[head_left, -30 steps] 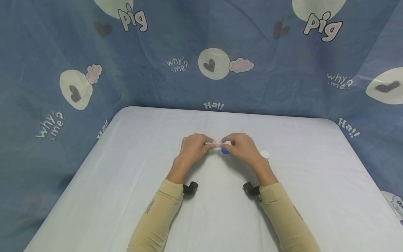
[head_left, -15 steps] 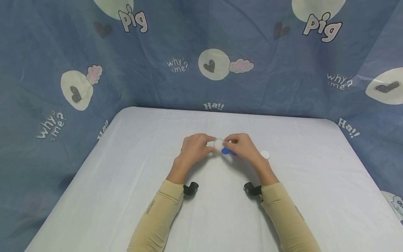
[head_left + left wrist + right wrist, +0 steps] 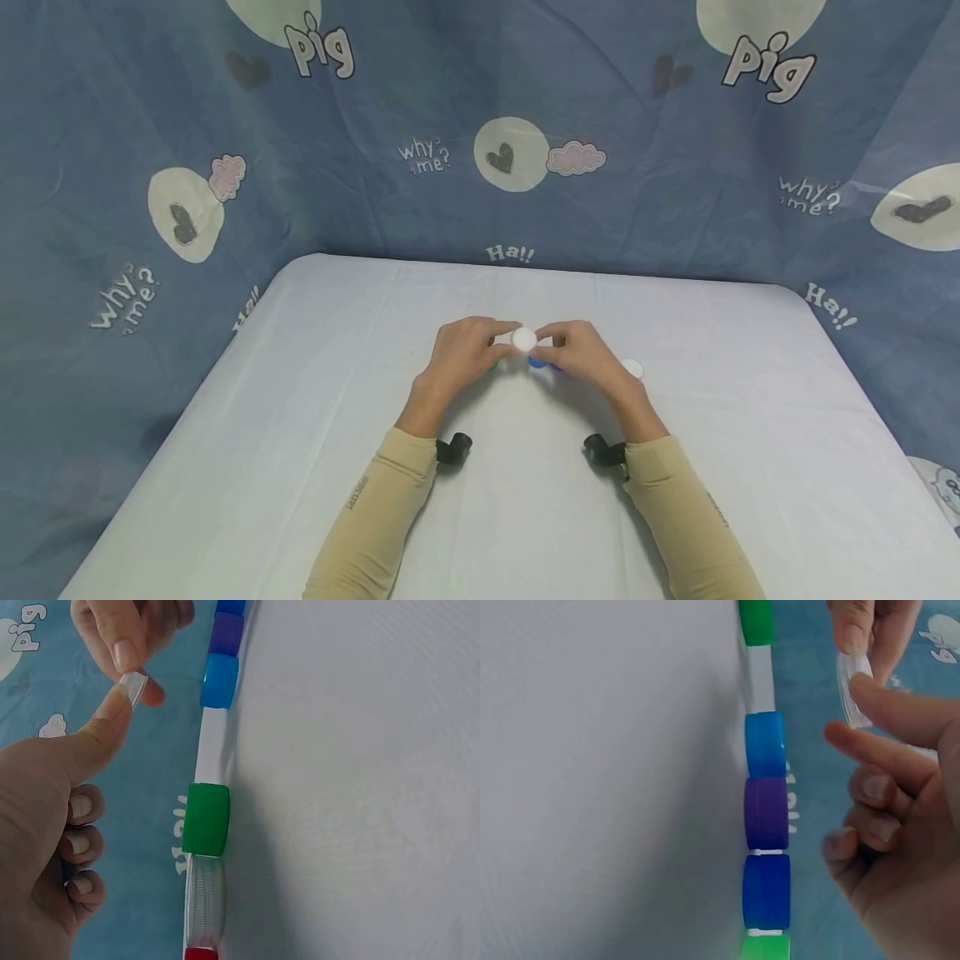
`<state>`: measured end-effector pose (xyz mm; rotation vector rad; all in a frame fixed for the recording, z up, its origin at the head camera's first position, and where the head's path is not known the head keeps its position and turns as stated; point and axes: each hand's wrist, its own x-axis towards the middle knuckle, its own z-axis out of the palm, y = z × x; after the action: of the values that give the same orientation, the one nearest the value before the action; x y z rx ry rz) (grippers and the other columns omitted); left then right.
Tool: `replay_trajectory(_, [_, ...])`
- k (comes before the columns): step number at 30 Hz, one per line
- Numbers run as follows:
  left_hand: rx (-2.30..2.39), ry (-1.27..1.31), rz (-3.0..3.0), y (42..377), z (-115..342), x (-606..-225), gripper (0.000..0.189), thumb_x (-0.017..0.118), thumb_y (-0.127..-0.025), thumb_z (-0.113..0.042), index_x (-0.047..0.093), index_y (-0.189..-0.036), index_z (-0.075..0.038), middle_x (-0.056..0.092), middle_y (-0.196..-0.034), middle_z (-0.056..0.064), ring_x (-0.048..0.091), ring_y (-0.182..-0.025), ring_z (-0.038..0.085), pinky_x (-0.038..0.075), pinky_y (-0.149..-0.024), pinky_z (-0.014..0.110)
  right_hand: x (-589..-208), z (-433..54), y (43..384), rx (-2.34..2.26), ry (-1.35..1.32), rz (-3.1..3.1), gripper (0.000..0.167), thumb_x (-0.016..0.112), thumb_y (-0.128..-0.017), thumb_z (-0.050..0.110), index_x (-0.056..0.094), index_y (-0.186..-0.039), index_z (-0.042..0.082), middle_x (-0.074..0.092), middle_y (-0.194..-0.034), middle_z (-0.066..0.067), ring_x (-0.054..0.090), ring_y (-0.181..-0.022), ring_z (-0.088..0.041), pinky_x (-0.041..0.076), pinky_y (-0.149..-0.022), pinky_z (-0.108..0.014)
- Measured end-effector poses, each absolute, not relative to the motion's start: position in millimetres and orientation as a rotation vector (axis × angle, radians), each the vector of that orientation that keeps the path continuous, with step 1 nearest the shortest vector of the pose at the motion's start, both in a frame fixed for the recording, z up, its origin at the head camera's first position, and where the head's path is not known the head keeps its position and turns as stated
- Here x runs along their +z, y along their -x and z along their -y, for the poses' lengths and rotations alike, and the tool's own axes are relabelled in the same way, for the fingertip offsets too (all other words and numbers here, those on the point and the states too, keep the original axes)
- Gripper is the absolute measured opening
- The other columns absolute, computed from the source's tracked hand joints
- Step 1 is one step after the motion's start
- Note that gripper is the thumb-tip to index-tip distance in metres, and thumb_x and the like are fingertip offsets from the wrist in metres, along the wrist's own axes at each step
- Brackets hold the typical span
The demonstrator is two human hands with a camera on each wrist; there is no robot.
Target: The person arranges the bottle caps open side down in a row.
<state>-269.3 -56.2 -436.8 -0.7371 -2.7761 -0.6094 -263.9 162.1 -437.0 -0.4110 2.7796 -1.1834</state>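
Observation:
Above the table, my left hand (image 3: 467, 350) and right hand (image 3: 576, 350) hold a clear-white bottle cap (image 3: 524, 339) between them by thumbs and forefingers. Its round face shows in the head view, while the wrist views show its thin, see-through side. My left thumb (image 3: 112, 705) presses one edge; my right thumb (image 3: 874, 697) lies over the other part, with the forefinger at the lower edge. Below the hands are a green cap (image 3: 206, 819) and a light blue cap (image 3: 765, 744), with a gap between them. The right hand partly hides a purple cap (image 3: 766, 813) in the head view.
The row continues with a dark blue cap (image 3: 766, 892) and a light green cap (image 3: 766, 948) on the right, and a clear ridged cap (image 3: 205, 900) and a red cap (image 3: 201, 953) on the left. A white cap (image 3: 633, 367) lies by the right wrist on the white-covered table (image 3: 525, 500).
The held cap has turned from nearly edge-on to showing its round face in the head view. My right hand has shifted slightly right; both arms otherwise stay in place.

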Motion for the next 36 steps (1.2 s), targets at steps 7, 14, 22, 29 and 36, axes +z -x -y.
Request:
replay_trajectory(7, [-0.638, 0.691, 2.803, 270.2, 57.0, -440.2, 0.047, 0.065, -0.085, -0.056, 0.068, -0.127, -0.035, 0.075, -0.089, -0.007, 0.055, -0.067, 0.009, 0.047, -0.057, 0.028, -439.2, -157.5, 264.4, -1.154, 0.488, -2.908, 0.035, 0.075, -0.088, 0.025, 0.072, -0.121, 0.014, 0.043, -0.056, 0.002, 0.037, -0.051, -0.013, 0.035, -0.05, -0.027])
replay_trajectory(14, [-0.641, 0.651, 2.813, 271.1, 56.1, -442.2, 0.047, 0.065, -0.085, -0.057, 0.069, -0.126, -0.035, 0.076, -0.09, -0.006, 0.056, -0.066, 0.009, 0.045, -0.055, 0.028, -439.3, -153.6, 263.7, -1.08, 0.499, -2.947, 0.034, 0.074, -0.09, 0.027, 0.072, -0.121, 0.016, 0.044, -0.054, 0.002, 0.037, -0.05, -0.013, 0.034, -0.049, -0.027])
replay_trajectory(22, [-0.608, 0.574, 2.834, 271.9, 57.2, -444.5, 0.042, 0.07, -0.084, -0.053, 0.072, -0.121, -0.034, 0.077, -0.095, -0.006, 0.054, -0.064, 0.01, 0.042, -0.051, 0.026, -439.4, -146.2, 264.9, -0.963, 0.48, -2.974, 0.033, 0.071, -0.09, 0.028, 0.073, -0.12, 0.014, 0.043, -0.053, 0.003, 0.036, -0.049, -0.011, 0.032, -0.048, -0.026])
replay_trajectory(29, [-0.51, 0.561, 2.912, 273.3, 54.5, -452.4, 0.039, 0.073, -0.083, -0.051, 0.073, -0.118, -0.032, 0.076, -0.113, -0.005, 0.061, -0.068, 0.011, 0.045, -0.051, 0.026, -442.8, -140.6, 268.4, -0.733, 0.486, -3.001, 0.036, 0.074, -0.087, 0.033, 0.074, -0.116, 0.012, 0.076, -0.093, -0.005, 0.064, -0.073, -0.017, 0.052, -0.068, -0.035])
replay_trajectory(36, [-0.456, 0.535, 2.963, 271.9, 50.5, -452.4, 0.041, 0.074, -0.083, -0.051, 0.073, -0.119, -0.031, 0.075, -0.115, -0.002, 0.068, -0.077, 0.017, 0.048, -0.055, 0.03, -446.4, -138.2, 270.8, -0.654, 0.462, -2.985, 0.036, 0.076, -0.086, 0.033, 0.074, -0.115, 0.011, 0.074, -0.117, -0.008, 0.068, -0.109, -0.029, 0.053, -0.092, -0.047])
